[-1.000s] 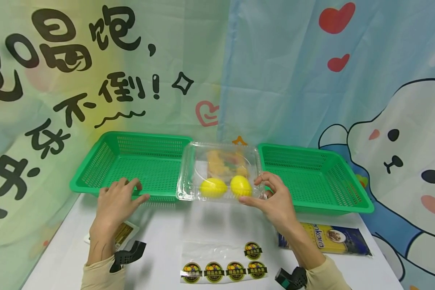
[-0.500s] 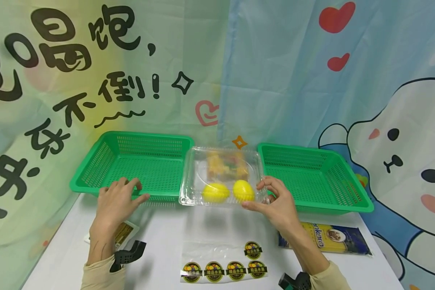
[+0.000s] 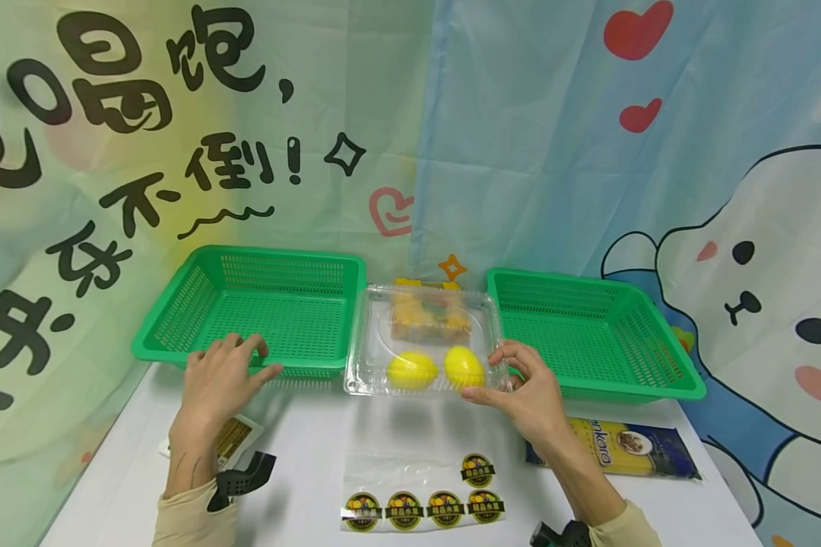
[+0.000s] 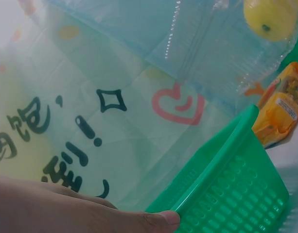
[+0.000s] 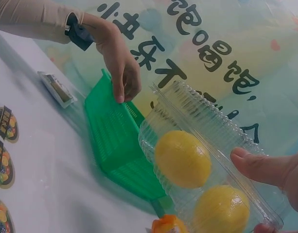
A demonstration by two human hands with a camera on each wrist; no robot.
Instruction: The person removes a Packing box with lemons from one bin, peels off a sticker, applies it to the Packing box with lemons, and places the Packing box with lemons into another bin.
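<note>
Right hand [image 3: 530,387] pinches clear clamshell [image 3: 424,342] holding two lemons [image 3: 412,370]; left hand [image 3: 219,376] relaxed on left green basket [image 3: 260,304] | right green basket [image 3: 588,334] beside; sticker sheet [image 3: 420,497] near

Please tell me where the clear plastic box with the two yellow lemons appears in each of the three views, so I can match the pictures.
Head view: the clear plastic box sits at centre, between two green baskets; the right hand grips its right corner.
Left wrist view: only part of it, top right, with one lemon.
Right wrist view: it fills the lower right, both lemons visible.
Shared landmark: the left green basket.
</note>
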